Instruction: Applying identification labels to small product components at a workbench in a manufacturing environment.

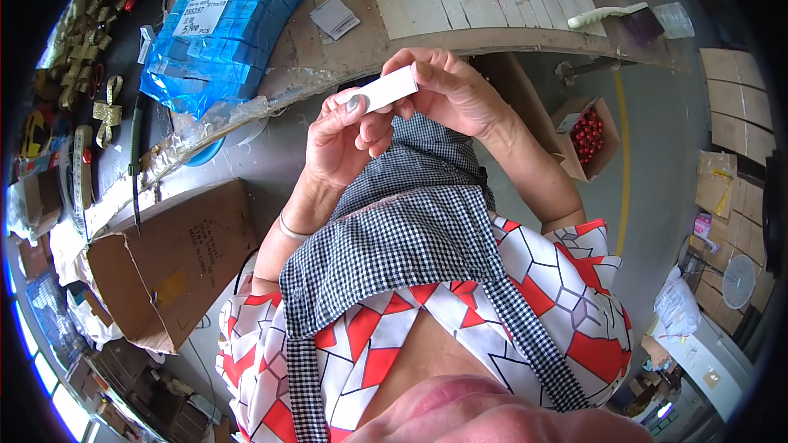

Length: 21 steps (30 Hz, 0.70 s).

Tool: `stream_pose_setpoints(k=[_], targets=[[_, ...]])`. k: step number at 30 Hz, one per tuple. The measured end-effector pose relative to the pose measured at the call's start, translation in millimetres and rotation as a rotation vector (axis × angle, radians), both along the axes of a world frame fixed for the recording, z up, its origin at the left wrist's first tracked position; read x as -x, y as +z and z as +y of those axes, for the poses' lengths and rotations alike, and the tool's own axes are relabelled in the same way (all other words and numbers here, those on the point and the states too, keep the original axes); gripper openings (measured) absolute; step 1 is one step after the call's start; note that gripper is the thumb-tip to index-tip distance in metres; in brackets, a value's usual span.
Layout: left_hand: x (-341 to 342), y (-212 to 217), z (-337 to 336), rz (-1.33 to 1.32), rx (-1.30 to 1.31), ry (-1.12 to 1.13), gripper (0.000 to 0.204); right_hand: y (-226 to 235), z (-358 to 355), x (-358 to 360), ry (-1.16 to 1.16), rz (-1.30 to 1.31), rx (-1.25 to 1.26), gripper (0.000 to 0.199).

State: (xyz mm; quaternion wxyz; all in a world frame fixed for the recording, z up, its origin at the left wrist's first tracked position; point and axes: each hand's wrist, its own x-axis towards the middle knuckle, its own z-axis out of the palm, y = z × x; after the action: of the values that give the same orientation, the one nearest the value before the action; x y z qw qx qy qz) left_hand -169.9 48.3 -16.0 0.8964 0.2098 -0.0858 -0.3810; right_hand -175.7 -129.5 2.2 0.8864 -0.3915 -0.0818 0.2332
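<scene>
Both hands are raised in front of the table edge, holding a small white rectangular card [389,89] between them. My left hand [338,133] pinches its left end, thumb on top and fingers curled beneath. My right hand [456,92] grips the other end between thumb and fingers. The card is tilted, its right end higher. Whether it is one layer or several, I cannot tell. On the table beyond lies a small pile of white cards [335,18], beside a blue plastic-wrapped pack [223,33] with white labels.
A pale slotted board [484,2] and a white-handled brush [607,15] lie on the table [328,57]. Gold bows [107,111] hang at the left. Below stand an open cardboard box [176,258] and a box of red berry-like balls [588,143].
</scene>
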Motion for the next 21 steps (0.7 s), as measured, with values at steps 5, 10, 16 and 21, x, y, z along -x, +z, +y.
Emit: stream_pose_setpoints(k=[5,10,16,21], targets=[[0,-5,1,0.063,0.092,-0.003,0.029,1,-3,3,0.007,0.018,-0.034,0.028],[-2,-10,2,0.081,0.125,0.000,0.030,10,4,6,-0.120,-0.039,0.035,0.026],[-2,-12,-1,0.148,0.180,-0.031,0.032,15,2,3,-0.091,-0.151,0.072,0.040],[1,-12,-4,0.214,0.261,-0.036,0.029,20,4,1,-0.094,-0.144,0.098,0.048]])
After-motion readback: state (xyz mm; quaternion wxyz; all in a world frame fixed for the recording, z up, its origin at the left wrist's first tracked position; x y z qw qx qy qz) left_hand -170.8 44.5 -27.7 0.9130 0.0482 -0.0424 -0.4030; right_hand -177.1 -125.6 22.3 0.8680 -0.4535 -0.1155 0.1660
